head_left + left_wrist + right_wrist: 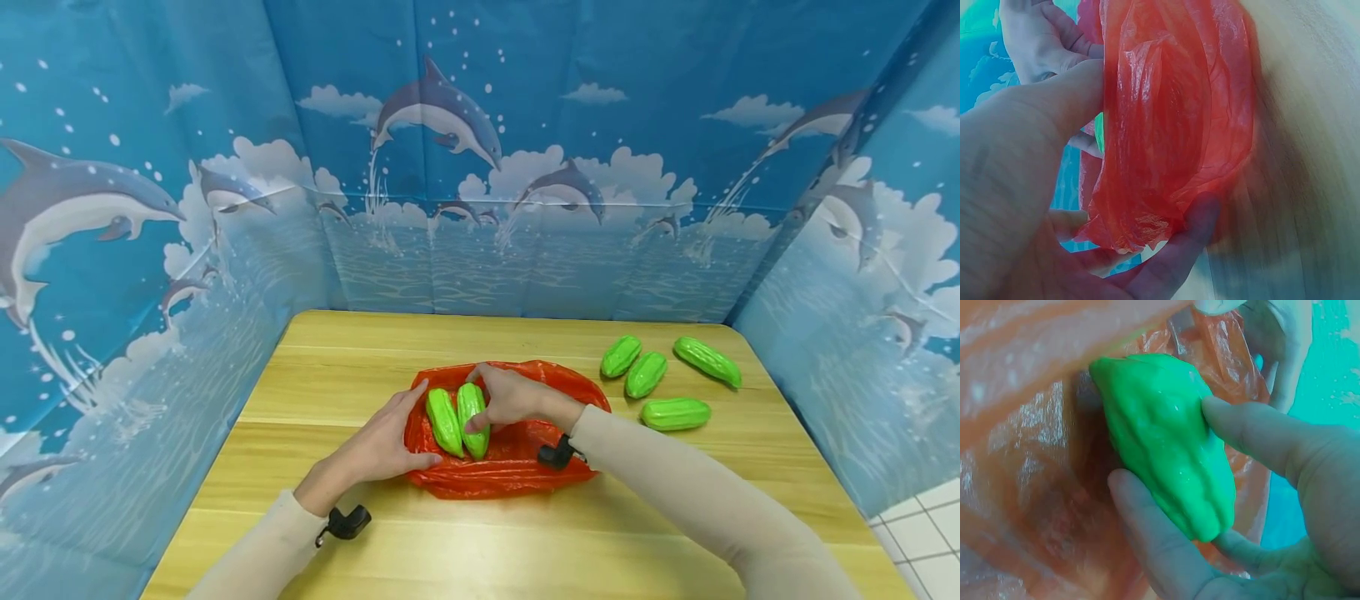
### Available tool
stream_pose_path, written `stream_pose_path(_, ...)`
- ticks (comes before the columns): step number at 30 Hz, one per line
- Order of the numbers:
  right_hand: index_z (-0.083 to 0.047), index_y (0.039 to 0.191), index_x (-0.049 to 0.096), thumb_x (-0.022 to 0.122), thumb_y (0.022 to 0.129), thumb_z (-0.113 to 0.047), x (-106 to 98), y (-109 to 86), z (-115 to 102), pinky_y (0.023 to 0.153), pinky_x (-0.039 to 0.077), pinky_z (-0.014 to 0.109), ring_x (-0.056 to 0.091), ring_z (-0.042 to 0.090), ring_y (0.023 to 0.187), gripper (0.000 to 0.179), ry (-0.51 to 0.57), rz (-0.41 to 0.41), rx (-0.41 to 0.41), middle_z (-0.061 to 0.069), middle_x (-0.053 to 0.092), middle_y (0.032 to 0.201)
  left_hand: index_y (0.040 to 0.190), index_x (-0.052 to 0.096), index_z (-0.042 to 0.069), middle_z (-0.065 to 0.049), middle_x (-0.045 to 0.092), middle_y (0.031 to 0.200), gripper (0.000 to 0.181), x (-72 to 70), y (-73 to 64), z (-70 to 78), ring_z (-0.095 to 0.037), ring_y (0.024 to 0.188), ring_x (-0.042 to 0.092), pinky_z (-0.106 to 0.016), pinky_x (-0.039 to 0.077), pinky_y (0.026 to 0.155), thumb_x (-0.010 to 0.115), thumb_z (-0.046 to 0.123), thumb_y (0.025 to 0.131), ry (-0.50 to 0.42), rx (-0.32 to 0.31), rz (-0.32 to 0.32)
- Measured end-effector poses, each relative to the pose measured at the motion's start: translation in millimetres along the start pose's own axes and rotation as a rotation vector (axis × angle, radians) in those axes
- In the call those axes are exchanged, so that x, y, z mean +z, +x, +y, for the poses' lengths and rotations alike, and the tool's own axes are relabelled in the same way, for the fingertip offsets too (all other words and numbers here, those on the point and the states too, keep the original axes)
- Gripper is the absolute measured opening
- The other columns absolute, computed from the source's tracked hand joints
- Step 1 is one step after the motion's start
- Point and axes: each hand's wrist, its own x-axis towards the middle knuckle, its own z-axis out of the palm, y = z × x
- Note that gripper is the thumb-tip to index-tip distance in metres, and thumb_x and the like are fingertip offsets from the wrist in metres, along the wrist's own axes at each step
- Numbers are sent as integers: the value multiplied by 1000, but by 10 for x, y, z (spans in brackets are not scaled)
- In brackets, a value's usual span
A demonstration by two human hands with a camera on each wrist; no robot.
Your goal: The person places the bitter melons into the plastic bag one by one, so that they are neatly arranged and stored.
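Observation:
A red plastic bag (495, 479) lies on the table with its mouth opened upward. Inside its left half sit two bright green bitter melons side by side: a left one (444, 421) and a right one (470, 404). My right hand (510, 393) reaches into the bag and grips the right bitter melon between thumb and fingers; the right wrist view shows this melon (1169, 444) close up. At the bag's left end my left hand (386, 442) rests with thumb and index finger spread along the rim, while in the left wrist view its lower fingers (1200, 219) touch the outside of the plastic.
Several more bitter melons lie on the table's right side: a pair (620, 357) near the back, a long one (707, 362) at the far right and another (676, 414) nearer me. A dolphin-print curtain (525, 250) encloses the wooden table (337, 358) on three sides.

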Motion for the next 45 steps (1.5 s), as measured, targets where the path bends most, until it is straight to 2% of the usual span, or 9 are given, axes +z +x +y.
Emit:
stream_pose_path(5, -3, 162, 49, 95, 102, -29, 54, -6, -19, 95, 71, 42, 80, 19, 104, 80, 70, 7, 20, 11, 78, 129, 188, 19, 9, -23, 44, 181, 126, 10, -5, 15, -45, 163, 54, -67, 49, 133, 97, 44, 95, 2, -1, 4)
stream_pose_path(11, -3, 169, 48, 95, 101, -37, 83, -28, -17, 112, 65, 49, 74, 23, 119, 90, -26, 18, 45, 11, 75, 139, 188, 20, 9, -24, 44, 181, 126, 17, 2, 19, -46, 163, 53, -67, 49, 134, 97, 44, 96, 7, 2, -2)
stream_pose_path(14, -3, 170, 47, 95, 101, -37, 78, -48, 1, 116, 62, 52, 73, 25, 124, 91, -51, 14, 40, 12, 75, 141, 188, 20, 9, -25, 44, 181, 125, 18, 5, 23, -47, 164, 53, -68, 49, 134, 97, 44, 96, 6, -2, -6)
stream_pose_path(18, -5, 172, 48, 94, 102, -36, 51, -79, 43, 113, 64, 52, 74, 28, 128, 89, -47, 10, 37, 13, 76, 143, 188, 20, 10, -24, 43, 182, 126, 17, 5, 27, -47, 163, 53, -69, 49, 133, 97, 45, 95, 2, -8, -9)
stream_pose_path(25, -10, 173, 49, 92, 103, -36, -19, -157, 76, 110, 65, 54, 68, 40, 146, 87, -15, 1, 22, 19, 69, 158, 188, 20, 8, -25, 44, 182, 126, 7, 1, 35, -47, 163, 53, -69, 49, 133, 97, 45, 95, 9, -8, -9)
stream_pose_path(45, -8, 167, 57, 89, 106, -32, -118, -268, 79, 115, 64, 57, 67, 41, 149, 73, -56, 46, -54, 21, 69, 160, 187, 21, 8, -25, 44, 182, 126, 7, -2, 23, -47, 164, 52, -68, 49, 134, 97, 45, 95, 17, -20, -2)
